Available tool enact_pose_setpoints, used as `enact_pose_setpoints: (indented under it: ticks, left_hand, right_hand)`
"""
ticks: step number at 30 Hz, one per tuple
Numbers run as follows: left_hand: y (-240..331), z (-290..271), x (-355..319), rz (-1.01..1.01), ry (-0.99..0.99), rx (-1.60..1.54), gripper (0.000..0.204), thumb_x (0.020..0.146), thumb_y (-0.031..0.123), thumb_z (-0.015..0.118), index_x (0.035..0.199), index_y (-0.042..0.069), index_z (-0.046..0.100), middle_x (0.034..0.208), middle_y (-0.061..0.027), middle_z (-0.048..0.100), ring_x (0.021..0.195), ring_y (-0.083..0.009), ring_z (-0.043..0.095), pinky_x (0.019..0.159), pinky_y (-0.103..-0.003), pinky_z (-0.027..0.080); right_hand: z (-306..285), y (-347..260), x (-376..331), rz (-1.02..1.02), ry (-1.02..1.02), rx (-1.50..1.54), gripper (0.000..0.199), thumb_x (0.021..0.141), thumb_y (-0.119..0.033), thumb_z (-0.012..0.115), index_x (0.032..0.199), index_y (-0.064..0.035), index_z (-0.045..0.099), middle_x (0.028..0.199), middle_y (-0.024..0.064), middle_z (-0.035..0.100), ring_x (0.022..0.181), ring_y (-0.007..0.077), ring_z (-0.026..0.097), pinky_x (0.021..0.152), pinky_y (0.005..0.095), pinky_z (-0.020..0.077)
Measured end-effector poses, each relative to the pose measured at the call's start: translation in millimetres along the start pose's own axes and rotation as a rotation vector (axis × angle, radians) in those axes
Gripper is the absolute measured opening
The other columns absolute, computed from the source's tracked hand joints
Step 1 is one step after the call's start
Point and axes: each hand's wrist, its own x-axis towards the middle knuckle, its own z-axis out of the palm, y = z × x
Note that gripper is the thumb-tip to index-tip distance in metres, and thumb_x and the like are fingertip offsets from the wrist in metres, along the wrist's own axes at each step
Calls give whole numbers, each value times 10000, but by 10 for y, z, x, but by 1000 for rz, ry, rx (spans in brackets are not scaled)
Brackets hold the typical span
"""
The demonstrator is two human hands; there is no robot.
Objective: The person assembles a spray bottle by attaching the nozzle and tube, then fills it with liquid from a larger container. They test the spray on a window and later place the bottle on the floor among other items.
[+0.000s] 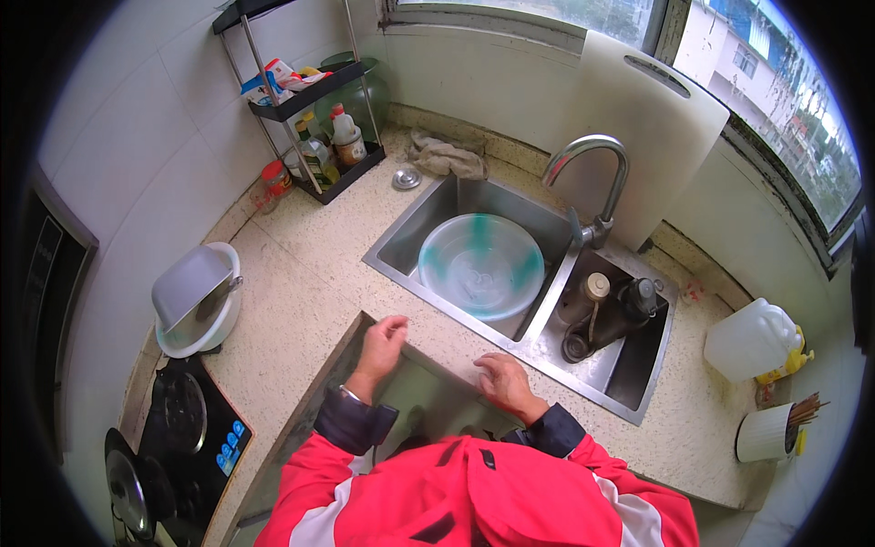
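Note:
My left hand is at the counter's front edge, empty, with its fingers loosely bent and apart. To its right, my right hand hovers by the same edge below the sink, also empty, with fingers slightly curled. Nearest to both hands is a steel double sink. In its left bowl sits a round translucent basin with green patches; it seems to contain water. A dark bottle and a brownish bottle with a pale cap lie or lean in the right bowl. Neither hand touches the basin.
A curved faucet rises behind the sink, before a white cutting board. Left are stacked bowls, a cooktop and a black rack. A grey rag lies behind. Right stand a white jug and a chopstick holder.

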Motion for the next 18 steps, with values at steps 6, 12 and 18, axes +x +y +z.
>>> enact_pose_setpoints:
  ticks: [6,12,18]
  left_hand:
    - [286,440,-227,-56,-284,48,303,912,100,591,1201,8,599,1019,-68,659,866,-114,607,783,-267,506]
    - [450,577,52,28,-333,71,321,906,105,583,1209,-3,590,1007,-82,660,848,-137,614,772,-284,511]
    - [456,416,460,20,-248,30,336,896,102,578,1216,1,588,993,-89,660,836,-151,622,775,-297,520]
  right_hand:
    - [94,-62,28,-4,24,86,253,726,-51,627,969,-52,699,1042,150,669,960,347,634,854,406,517]
    - [5,-13,108,30,59,14,265,735,-7,627,988,-53,692,1051,159,668,977,342,639,863,392,514]
    - [-39,138,260,-36,117,-177,363,716,-31,665,1076,-67,646,1207,170,586,1098,369,547,932,441,447]
